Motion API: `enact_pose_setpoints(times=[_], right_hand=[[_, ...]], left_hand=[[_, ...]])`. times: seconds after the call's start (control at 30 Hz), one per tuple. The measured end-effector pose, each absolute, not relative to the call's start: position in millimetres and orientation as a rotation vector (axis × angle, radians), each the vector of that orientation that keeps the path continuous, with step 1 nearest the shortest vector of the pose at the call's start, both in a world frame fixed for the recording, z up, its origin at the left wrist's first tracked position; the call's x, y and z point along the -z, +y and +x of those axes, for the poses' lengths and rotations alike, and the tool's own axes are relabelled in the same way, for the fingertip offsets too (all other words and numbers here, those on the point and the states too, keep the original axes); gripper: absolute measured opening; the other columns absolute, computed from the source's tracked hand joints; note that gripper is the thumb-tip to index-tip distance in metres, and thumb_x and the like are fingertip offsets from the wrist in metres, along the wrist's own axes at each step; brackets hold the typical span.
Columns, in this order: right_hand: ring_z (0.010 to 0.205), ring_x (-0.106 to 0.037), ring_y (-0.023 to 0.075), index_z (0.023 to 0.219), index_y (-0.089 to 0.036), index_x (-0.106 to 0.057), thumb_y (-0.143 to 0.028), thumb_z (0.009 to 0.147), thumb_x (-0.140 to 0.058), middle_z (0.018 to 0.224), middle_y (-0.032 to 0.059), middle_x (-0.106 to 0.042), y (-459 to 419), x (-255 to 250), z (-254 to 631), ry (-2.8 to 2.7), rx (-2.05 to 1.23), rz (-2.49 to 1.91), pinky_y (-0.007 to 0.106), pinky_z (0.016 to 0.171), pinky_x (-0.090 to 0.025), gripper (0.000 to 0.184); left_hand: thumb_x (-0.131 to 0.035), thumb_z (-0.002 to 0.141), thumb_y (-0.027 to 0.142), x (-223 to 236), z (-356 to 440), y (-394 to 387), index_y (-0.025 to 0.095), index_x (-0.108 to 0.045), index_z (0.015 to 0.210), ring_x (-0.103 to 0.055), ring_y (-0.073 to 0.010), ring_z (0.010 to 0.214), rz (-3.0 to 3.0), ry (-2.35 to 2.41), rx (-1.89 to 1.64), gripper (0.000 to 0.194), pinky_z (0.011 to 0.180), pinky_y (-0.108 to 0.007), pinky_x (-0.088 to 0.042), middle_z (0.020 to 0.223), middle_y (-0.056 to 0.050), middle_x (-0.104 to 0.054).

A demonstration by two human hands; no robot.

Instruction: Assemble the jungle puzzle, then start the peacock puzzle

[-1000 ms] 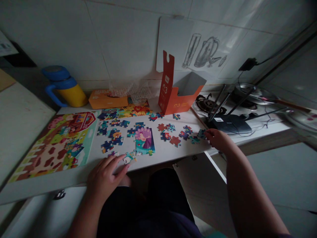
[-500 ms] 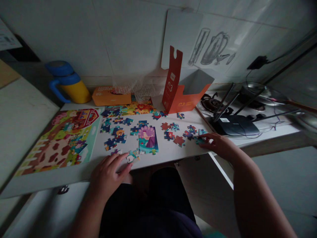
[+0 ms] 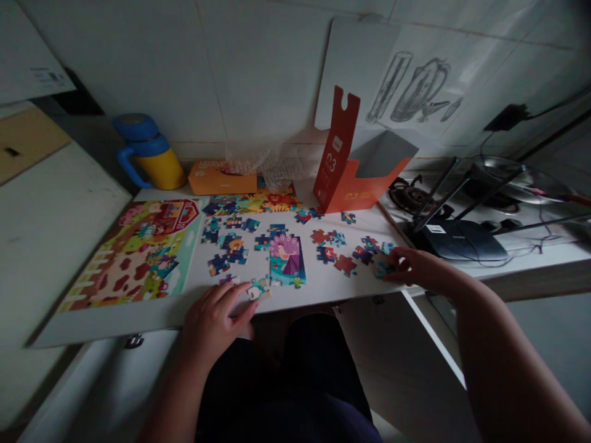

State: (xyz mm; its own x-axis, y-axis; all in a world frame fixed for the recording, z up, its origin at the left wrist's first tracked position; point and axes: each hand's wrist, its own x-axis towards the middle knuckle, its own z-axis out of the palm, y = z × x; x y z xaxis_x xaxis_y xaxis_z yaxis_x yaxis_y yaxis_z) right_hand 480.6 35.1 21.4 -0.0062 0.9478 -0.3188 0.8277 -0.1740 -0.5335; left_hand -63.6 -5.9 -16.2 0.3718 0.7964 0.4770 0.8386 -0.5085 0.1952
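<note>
Fingers of the right hand (image 3: 418, 271) are curving at the teal puzzle piece (image 3: 383, 268), and whether they're pinching it, I'm not able to tell! It's lying just to their left, near the tabletop (image 3: 318, 292)'s front right corner, its long axis blurring; the left hand (image 3: 215, 323), thumb and fingers parting beside a white-and-teal piece (image 3: 256, 290), is sitting farther off.
</note>
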Motion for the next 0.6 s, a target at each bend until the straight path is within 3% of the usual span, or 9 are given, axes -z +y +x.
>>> enact_pose_setpoints(times=[0.1,0.3,0.6], right_hand=[[0.058,-0.062,0.0171,0.09,-0.023,-0.066,-0.066,0.077,-0.083,0.071,0.001,-0.069,41.3,-27.1,464.1,-1.806,-0.99,-1.935,0.03,0.054,-0.048,0.048],[0.059,-0.063,0.0166,0.099,-0.021,-0.069,-0.062,0.081,-0.082,0.076,0.0036,-0.073,74.6,-36.0,376.5,-1.555,-1.038,-1.589,0.029,0.053,-0.049,0.047],[0.064,-0.069,0.0185,0.103,-0.022,-0.074,-0.038,0.09,-0.075,0.074,0.0026,-0.074,148.2,-10.8,279.6,-1.637,-1.036,-1.459,0.03,0.059,-0.054,0.021]], left_hand=[[-0.069,0.104,0.048,14.5,-62.0,-6.0,0.027,-0.076,0.126,-0.077,-0.026,0.102,-2.529,-1.508,0.84,0.031,0.089,-0.039,-0.06,0.112,-0.006,-0.081],[-0.071,0.102,0.048,15.2,-61.8,-5.3,0.027,-0.077,0.125,-0.078,-0.0265,0.102,-2.525,-1.524,0.825,0.032,0.09,-0.038,-0.061,0.111,-0.006,-0.081],[-0.073,0.101,0.047,16.3,-61.2,-6.7,0.027,-0.077,0.125,-0.078,-0.027,0.107,-2.53,-1.567,0.874,0.032,0.091,-0.039,-0.062,0.114,-0.006,-0.081]])
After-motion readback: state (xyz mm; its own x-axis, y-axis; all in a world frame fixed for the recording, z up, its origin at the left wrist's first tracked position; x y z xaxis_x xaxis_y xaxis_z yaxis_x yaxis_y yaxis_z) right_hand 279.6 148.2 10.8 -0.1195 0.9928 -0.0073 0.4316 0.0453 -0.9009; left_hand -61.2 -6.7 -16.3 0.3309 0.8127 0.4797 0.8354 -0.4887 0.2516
